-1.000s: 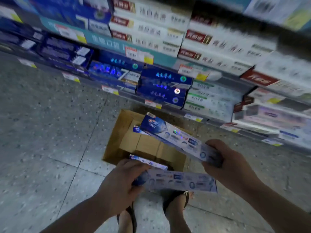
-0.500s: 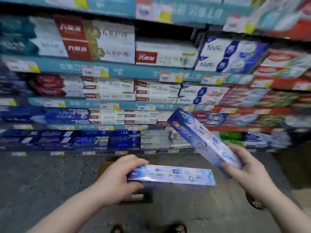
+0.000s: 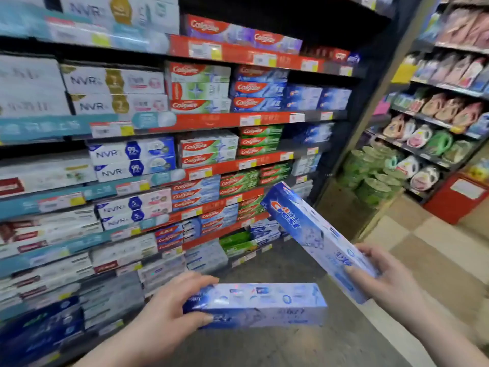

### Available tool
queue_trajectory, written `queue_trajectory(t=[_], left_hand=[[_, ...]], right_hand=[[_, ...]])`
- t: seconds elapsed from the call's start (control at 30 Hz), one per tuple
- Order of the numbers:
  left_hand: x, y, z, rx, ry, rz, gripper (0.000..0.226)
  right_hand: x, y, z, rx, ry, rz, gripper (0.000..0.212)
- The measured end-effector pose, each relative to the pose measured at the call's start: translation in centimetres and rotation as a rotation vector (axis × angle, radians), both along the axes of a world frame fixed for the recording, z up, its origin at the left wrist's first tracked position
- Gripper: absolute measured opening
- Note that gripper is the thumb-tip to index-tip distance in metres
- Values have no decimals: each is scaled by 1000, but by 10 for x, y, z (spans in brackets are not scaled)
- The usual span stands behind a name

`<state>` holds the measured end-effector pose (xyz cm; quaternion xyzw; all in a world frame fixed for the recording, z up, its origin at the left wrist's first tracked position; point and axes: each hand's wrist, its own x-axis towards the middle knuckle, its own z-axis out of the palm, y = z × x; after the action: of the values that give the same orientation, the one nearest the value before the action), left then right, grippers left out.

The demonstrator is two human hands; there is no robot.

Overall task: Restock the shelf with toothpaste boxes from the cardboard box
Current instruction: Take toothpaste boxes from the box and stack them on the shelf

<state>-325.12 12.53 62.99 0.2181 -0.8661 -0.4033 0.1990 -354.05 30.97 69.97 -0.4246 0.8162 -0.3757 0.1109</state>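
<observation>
Your left grip is curled round the left end of a blue toothpaste box, fingers over the top and thumb pressed on the front face, so that end of the carton is covered. The box lies level, long side across you, above the grey floor.

Your right grip clasps the near end of a Crest box, thumb on the printed face and fingers wrapped behind it. How they sit on the back you cannot tell. This carton tilts up and away to the left, its far end in front of the lower tiers of the shelf. The two cartons are near each other, with a strip of floor showing between them. Both forearms are cut off at the bottom edge.

The shelf is stacked with Colgate cartons and NVR cartons. Its left side and lowest rows are smeared, and the labels there cannot be read. Further right, detergent bottles sit on another rack, soft and partly cropped.
</observation>
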Motion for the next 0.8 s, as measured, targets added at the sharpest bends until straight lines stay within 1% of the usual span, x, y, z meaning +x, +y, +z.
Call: queue_trajectory(t=[0.07, 0.2, 0.3, 0.4, 0.43, 0.57, 0.63, 0.7, 0.73, 0.8], left_hand=[[-51, 22, 6, -9, -1, -24, 58], [-132, 60, 24, -1, -17, -71, 60], [-171, 79, 41, 15, -26, -85, 63], [-198, 80, 54, -1, -14, -98, 79], [-206, 76, 57, -8, -18, -98, 79], [-244, 57, 69, -17, -22, -79, 70], [-266, 43, 69, 4, -37, -60, 59], [-291, 28, 69, 62, -52, -51, 45], [-306, 20, 70, 71, -49, -51, 44], [-336, 1, 70, 37, -25, -62, 53]], right_hand=[[-40, 30, 12, -27, -13, -28, 24], [-113, 79, 27, -44, 31, -92, 32], [-156, 100, 39, -53, 59, -113, 30], [-186, 108, 49, -44, 86, -103, 27], [-194, 108, 52, -43, 91, -100, 27], [-227, 100, 57, -64, 96, -87, 27], [-245, 93, 60, -59, 103, -81, 27], [-266, 84, 63, -67, 101, -67, 37], [-278, 77, 64, -64, 111, -67, 38], [-308, 59, 67, -42, 143, -82, 28]])
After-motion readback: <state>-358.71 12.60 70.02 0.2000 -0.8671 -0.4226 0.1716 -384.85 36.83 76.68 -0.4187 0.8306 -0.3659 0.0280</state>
